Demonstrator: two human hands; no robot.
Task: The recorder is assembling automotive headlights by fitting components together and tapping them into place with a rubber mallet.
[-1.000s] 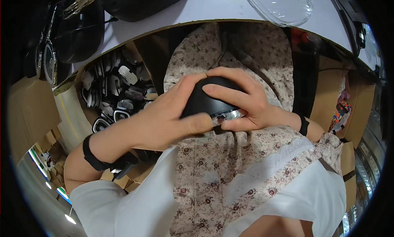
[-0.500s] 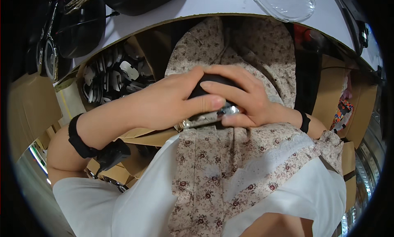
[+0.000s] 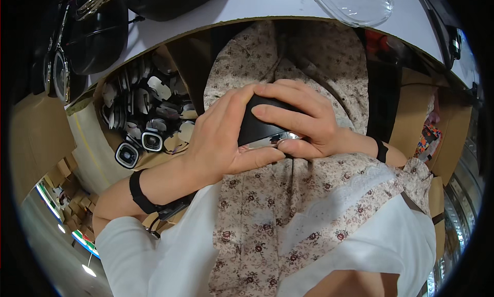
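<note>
Over my lap I hold a smooth black shell (image 3: 262, 121) with a shiny, mirror-like strip along its near side. My left hand (image 3: 218, 130) wraps its left side, thumb along the near edge. From the right, my right hand (image 3: 309, 117) grips it with fingers over the top and the thumb at the near edge. The two thumbs almost meet at the shiny strip. Much of the shell is hidden under my fingers. Beneath lies a flowered apron (image 3: 252, 230) over my lap and chest.
A white table (image 3: 257, 4) curves across the far side, bearing black shells (image 3: 100, 37) at left and a clear plastic piece (image 3: 355, 6). Under its left edge, a cardboard box holds several shiny plates (image 3: 139, 99). Two square-framed pieces (image 3: 152, 140) lie at its near side. Another cardboard box (image 3: 447, 127) stands at right.
My left hand has turned more upright around the shell, and its forearm has dropped nearer my body. More of the shell's black surface and the box of plates shows. My right hand stays in place.
</note>
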